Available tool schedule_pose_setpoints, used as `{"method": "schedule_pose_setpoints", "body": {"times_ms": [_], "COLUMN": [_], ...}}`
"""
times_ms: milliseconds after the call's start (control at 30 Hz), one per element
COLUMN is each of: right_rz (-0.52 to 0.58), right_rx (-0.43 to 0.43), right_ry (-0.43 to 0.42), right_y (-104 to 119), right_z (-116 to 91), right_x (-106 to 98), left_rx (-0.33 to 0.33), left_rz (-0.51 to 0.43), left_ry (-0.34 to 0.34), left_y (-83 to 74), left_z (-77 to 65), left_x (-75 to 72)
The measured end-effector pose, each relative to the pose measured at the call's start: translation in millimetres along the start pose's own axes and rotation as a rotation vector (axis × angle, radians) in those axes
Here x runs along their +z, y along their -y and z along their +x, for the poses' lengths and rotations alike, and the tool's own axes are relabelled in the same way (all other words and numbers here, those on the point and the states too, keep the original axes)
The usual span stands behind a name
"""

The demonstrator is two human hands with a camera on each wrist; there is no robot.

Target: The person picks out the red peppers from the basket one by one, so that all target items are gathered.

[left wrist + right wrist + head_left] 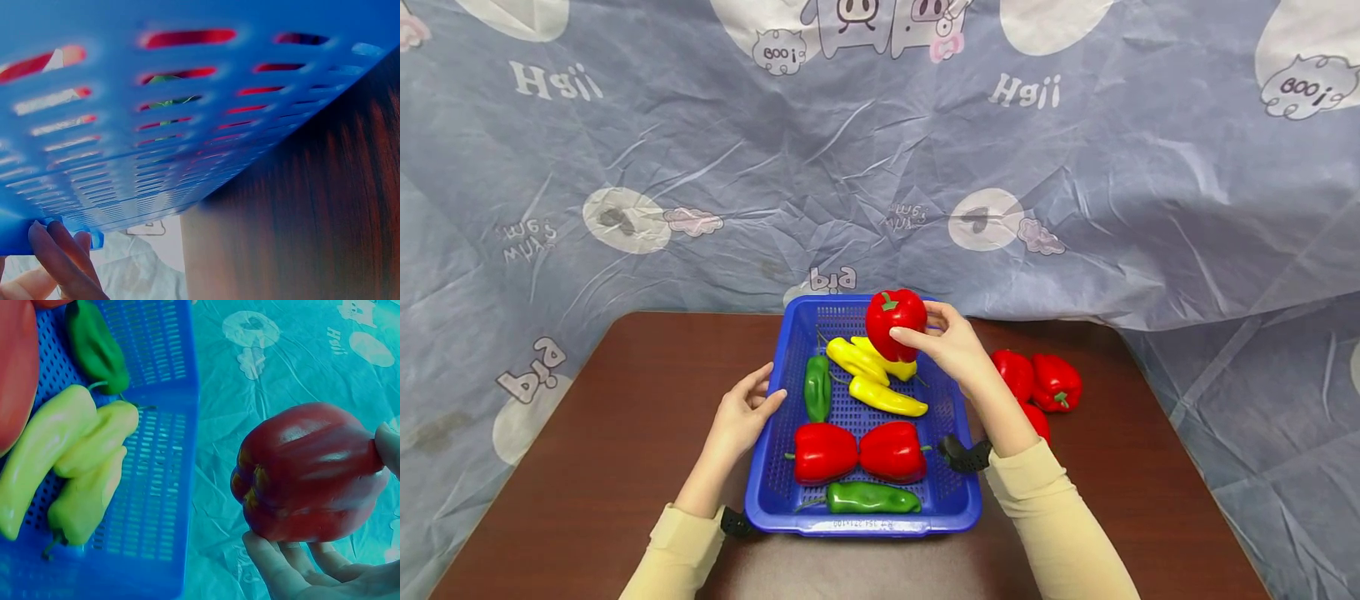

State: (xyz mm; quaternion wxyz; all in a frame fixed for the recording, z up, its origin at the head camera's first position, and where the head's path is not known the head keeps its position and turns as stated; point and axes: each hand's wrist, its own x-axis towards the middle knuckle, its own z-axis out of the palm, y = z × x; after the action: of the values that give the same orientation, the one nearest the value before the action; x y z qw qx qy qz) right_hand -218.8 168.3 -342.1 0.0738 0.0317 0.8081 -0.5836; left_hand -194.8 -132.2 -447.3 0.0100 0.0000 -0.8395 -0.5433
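Observation:
My right hand [951,342] holds a red bell pepper [895,321] above the far part of a blue plastic basket [966,500], thumb on one side and fingers on the other. In the right wrist view the same bell pepper [312,472] shows its lobed bottom. The basket's left rim is pinched by my left hand [741,417], with the thumb over the edge and the fingers [65,256] outside. Inside lie several yellow peppers [887,397], a green pepper [817,387] at the left, two red bell peppers [825,454] side by side and another green pepper [872,498] near the front.
Several more red bell peppers [1056,383] lie on the brown table [1135,492] right of the basket, partly hidden by my right forearm. A wrinkled grey-blue printed sheet [850,183] hangs behind the table.

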Motion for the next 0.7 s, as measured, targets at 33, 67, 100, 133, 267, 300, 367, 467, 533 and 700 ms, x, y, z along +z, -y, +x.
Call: {"method": "schedule_pose_setpoints", "body": {"times_ms": [33,67,100,133,267,300,367,467,533,700], "right_rz": [-0.001,-0.003,-0.005,0.0,-0.003,-0.003,-0.009,-0.027,-0.045,-0.064], "right_rx": [0.001,-0.002,-0.005,-0.008,-0.01,-0.01,-0.004,0.012,0.027,0.076], "right_ry": [-0.001,-0.001,0.0,0.003,-0.006,-0.012,-0.027,-0.051,-0.069,-0.113], "right_y": [-1.0,-2.4,-3.8,-5.5,-12.0,-13.5,-17.1,-24.0,-31.0,-50.8], "right_z": [-2.3,-4.5,-6.9,-9.5,-22.3,-25.8,-32.9,-42.9,-48.5,-62.3], "right_x": [-3.0,-6.2,-9.7,-13.0,-28.7,-32.8,-41.0,-52.3,-59.2,-75.7], "left_rx": [-0.002,-0.004,-0.004,-0.004,0.0,0.003,-0.001,-0.001,-0.009,-0.02], "left_rz": [-0.001,-0.002,-0.004,-0.003,0.005,0.009,0.014,0.018,0.02,0.023], "left_ry": [0.001,0.002,0.003,0.004,0.008,0.008,0.013,0.016,0.019,0.02], "left_y": [0.2,0.4,0.3,0.1,0.0,0.0,0.1,0.3,0.5,1.5], "left_z": [0.2,0.4,0.5,0.4,1.0,1.3,2.0,2.4,2.4,1.7], "left_x": [-0.1,-0.2,-0.3,-0.4,-1.2,-1.4,-1.6,-1.4,-1.4,-2.2]}}
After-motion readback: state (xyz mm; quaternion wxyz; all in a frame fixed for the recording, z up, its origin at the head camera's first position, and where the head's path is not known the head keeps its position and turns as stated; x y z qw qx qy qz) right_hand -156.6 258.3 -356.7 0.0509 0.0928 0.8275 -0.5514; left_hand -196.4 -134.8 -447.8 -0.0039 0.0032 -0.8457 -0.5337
